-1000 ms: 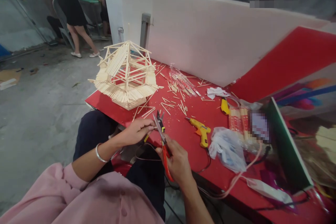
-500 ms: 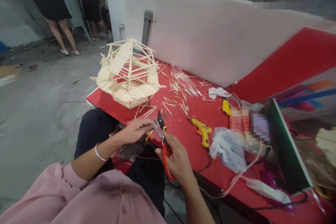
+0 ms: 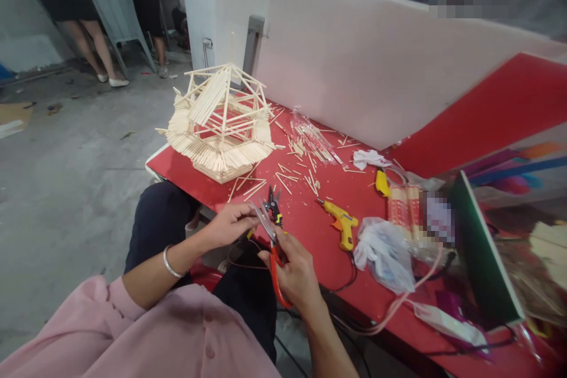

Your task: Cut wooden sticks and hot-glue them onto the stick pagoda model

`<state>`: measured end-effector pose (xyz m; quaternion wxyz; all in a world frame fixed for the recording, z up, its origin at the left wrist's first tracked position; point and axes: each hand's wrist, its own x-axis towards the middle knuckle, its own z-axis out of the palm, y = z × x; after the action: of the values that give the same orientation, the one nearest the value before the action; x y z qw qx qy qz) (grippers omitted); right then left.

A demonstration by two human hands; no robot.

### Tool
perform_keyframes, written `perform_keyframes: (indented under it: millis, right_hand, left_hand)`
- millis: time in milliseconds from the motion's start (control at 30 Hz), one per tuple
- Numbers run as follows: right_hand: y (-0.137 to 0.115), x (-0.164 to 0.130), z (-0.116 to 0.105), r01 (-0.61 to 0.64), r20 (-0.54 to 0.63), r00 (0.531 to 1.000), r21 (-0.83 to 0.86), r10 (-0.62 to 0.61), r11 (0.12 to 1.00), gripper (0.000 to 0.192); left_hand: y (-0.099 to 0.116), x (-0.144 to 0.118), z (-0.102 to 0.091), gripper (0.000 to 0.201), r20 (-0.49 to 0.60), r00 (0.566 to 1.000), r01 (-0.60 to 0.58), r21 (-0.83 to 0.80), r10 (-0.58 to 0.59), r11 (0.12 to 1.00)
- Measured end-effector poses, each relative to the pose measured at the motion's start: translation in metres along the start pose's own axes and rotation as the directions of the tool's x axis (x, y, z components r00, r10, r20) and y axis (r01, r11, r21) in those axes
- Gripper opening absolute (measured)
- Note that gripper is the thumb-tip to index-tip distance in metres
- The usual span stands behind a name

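My right hand [image 3: 295, 266] is closed round the red handles of a pair of scissors [image 3: 275, 271], whose blades stand parted and point up and left. Beside the blade tips is my left hand [image 3: 230, 224], its fingers pinched together; whatever they hold is too small to make out. Just behind the blades, black-and-yellow pliers [image 3: 274, 207] lie at the table's edge. Further back on the left stands a model pavilion [image 3: 221, 130] built of thin wooden sticks, one roof panel covered with sticks and the other roof sides showing bare frame.
Cut sticks [image 3: 287, 177] and a clear plastic packet of sticks [image 3: 314, 139] lie on the red table [image 3: 305, 236]. To the right are a yellow glue gun [image 3: 341, 221], a plastic bag [image 3: 385, 254] and a green board [image 3: 485, 254]. Two people stand near a chair [image 3: 117, 12].
The view has shifted slightly. Both hands stay close together at the scissors, with little movement. In the background, the people have shifted their stance and more of the chair shows.
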<state>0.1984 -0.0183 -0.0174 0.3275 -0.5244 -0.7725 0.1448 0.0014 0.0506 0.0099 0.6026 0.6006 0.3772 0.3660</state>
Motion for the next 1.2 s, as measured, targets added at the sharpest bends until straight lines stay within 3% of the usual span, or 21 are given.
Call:
perform_keyframes:
  millis: [167,367,600,800,1033,1200]
  right_hand:
    - [0.002,-0.002,0.002,0.005,-0.012,1.0,-0.027,-0.005,1.0,0.048]
    - [0.001,-0.005,0.005,-0.034,0.003,0.999,0.026,0.034,0.999,0.041]
    - [-0.004,0.005,-0.01,-0.129,0.05,0.99,-0.117,0.135,0.985,0.053]
    - [-0.009,0.003,-0.008,-0.106,0.112,0.986,-0.173,0.126,0.979,0.057]
    - [-0.004,-0.002,-0.007,-0.042,0.063,0.997,-0.134,0.051,0.99,0.053]
    - [-0.004,-0.006,-0.007,-0.028,-0.032,0.999,-0.073,0.026,0.997,0.044]
  left_hand:
    - [-0.005,-0.001,0.004,0.024,-0.057,0.998,-0.011,-0.028,0.009,1.0]
    - [-0.004,-0.001,0.001,0.037,-0.015,1.0,-0.021,-0.016,0.021,1.0]
    - [-0.001,-0.002,-0.001,0.036,-0.044,0.999,0.026,0.007,-0.025,1.0]
    - [0.001,-0.002,0.0,0.031,-0.056,0.996,-0.059,0.087,0.064,0.994]
    - [-0.001,-0.003,-0.001,0.028,-0.051,0.996,-0.061,0.121,0.068,0.991]
    - [0.004,-0.003,0.004,0.032,-0.024,0.999,-0.022,-0.024,0.021,0.999]
